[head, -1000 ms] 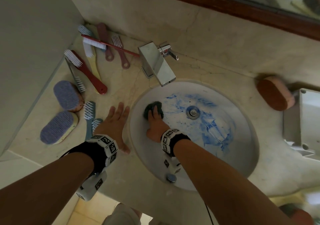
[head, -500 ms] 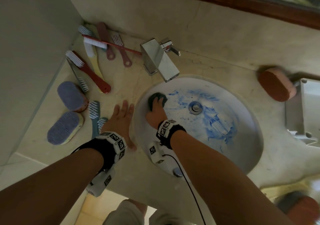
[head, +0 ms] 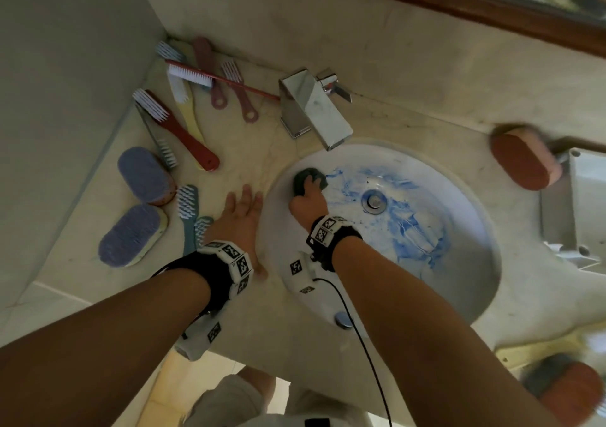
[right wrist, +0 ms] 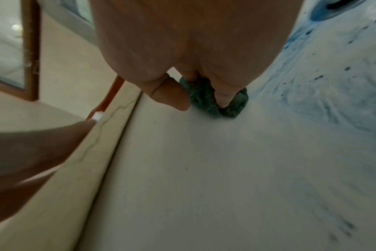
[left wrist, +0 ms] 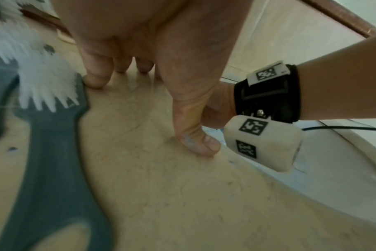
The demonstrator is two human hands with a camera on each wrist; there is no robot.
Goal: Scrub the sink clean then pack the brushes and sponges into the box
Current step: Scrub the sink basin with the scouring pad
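Observation:
The white sink point(head: 459, 295) is smeared with blue stains point(head: 410, 229) around the drain. My right hand point(head: 310, 185) grips a dark green scrub pad point(head: 303, 177) and presses it against the basin's far-left wall, below the tap. In the right wrist view the fingers dig into the scrub pad point(right wrist: 206, 101), with the thumb beside it. My left hand point(head: 242, 197) lies flat on the counter just left of the sink rim and holds nothing. Its fingertips point(left wrist: 94, 81) touch a teal brush point(left wrist: 49, 152).
Several brushes point(head: 183, 131) and two blue-topped sponges point(head: 144, 174) lie on the counter at the left. A chrome tap point(head: 311, 111) stands behind the basin. A red-brown sponge point(head: 521, 160) sits at the right, next to a pale box point(head: 557, 210).
My right hand has slid the scrub pad up the basin's left wall toward the tap. The left hand has stayed flat on the counter.

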